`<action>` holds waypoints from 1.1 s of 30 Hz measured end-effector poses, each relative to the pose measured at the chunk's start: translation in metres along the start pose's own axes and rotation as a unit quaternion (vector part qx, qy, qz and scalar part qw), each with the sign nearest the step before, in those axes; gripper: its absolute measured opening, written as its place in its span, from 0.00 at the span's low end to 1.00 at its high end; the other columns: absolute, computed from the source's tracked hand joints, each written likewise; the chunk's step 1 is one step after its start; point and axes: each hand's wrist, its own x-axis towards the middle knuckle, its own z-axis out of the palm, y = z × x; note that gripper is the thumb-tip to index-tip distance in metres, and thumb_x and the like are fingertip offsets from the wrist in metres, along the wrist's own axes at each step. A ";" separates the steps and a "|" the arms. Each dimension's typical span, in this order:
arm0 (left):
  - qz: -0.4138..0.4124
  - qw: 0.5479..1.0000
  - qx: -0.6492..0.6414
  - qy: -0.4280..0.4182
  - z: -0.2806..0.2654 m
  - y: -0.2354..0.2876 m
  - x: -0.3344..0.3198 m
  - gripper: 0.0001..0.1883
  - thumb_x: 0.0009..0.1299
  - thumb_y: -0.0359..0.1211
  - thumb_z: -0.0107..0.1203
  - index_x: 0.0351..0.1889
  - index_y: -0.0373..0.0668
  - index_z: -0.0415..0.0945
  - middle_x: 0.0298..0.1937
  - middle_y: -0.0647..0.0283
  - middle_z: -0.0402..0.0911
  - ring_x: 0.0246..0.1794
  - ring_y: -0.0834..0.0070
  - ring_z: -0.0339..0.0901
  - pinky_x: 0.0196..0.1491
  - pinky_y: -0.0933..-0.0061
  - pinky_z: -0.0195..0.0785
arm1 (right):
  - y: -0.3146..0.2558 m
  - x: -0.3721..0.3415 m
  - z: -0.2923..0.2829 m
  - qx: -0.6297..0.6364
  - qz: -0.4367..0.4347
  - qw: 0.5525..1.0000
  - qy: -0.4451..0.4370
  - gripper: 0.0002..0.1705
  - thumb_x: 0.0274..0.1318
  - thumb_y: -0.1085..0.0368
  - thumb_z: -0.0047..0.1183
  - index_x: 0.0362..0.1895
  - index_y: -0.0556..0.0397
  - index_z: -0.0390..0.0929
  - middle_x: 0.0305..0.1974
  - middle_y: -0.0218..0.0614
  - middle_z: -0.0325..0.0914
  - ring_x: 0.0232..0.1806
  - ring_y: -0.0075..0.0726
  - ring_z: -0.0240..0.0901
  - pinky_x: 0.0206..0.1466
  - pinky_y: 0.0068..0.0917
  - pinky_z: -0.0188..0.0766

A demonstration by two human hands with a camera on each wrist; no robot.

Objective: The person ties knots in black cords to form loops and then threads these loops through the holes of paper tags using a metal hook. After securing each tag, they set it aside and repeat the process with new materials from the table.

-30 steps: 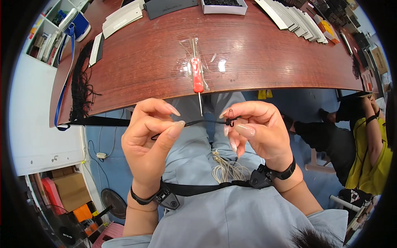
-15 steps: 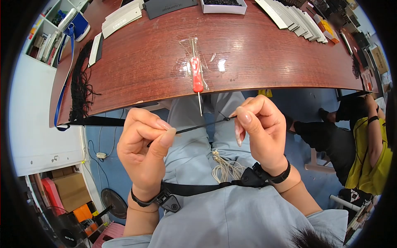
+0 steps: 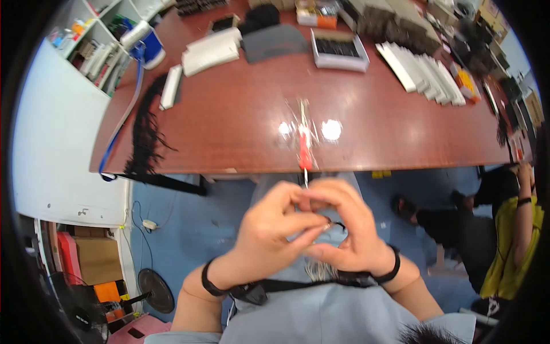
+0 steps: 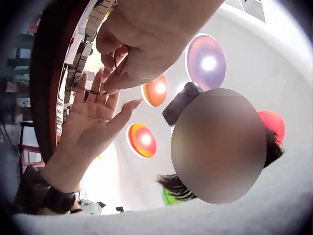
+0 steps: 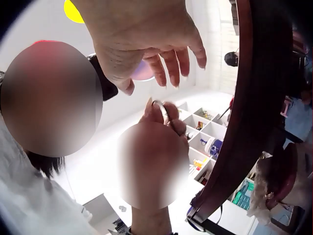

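A thin black cord (image 5: 168, 115) is pinched in the fingers of my left hand (image 3: 272, 226); in the left wrist view a loop of it hangs by those fingers. My right hand (image 3: 352, 232) is close beside, its fingers relaxed and spread in the right wrist view, with the cord's dark end (image 4: 93, 92) overlapping its fingers in the left wrist view. Beyond both hands, a red-handled tool (image 3: 305, 155) with a thin metal shaft lies in clear plastic, its tip poking over the table's front edge.
On the brown table (image 3: 240, 126) are a bundle of black cords (image 3: 146, 137), a white box (image 3: 341, 54) of small black pieces, fanned light cards (image 3: 424, 74) and grey cards (image 3: 275, 43). A person in yellow (image 3: 513, 246) sits at the right.
The cord was stretched between both hands; now the hands have come together, the left moving right, and the right hand's fingers have loosened. The head view has tilted up, showing more of the table.
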 end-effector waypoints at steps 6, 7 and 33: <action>-0.014 0.996 -0.011 -0.085 -0.023 -0.011 0.008 0.08 0.48 0.27 0.57 0.27 0.43 0.77 0.22 0.64 0.70 0.19 0.76 0.67 0.22 0.79 0.60 | 0.003 -0.011 0.014 0.114 0.215 0.970 0.018 0.17 0.48 0.66 0.51 0.42 0.58 0.63 0.22 0.31 0.68 0.20 0.19 0.60 0.23 0.15 0.58; -0.068 0.988 -0.068 -0.121 -0.029 -0.011 0.013 0.07 0.50 0.27 0.56 0.28 0.43 0.78 0.21 0.64 0.71 0.19 0.78 0.67 0.22 0.80 0.59 | 0.003 -0.011 0.012 0.115 0.206 0.972 0.014 0.17 0.48 0.66 0.51 0.42 0.58 0.63 0.22 0.31 0.68 0.20 0.19 0.60 0.23 0.15 0.58; 0.011 0.775 0.629 -0.052 -0.153 -0.178 0.172 0.06 0.56 0.28 0.44 0.30 0.35 0.69 0.35 0.57 0.70 0.37 0.62 0.70 0.39 0.65 0.65 | 0.009 -0.035 -0.030 0.093 0.310 0.946 0.030 0.08 0.51 0.66 0.48 0.27 0.59 0.75 0.19 0.27 0.70 0.19 0.14 0.57 0.21 0.14 0.54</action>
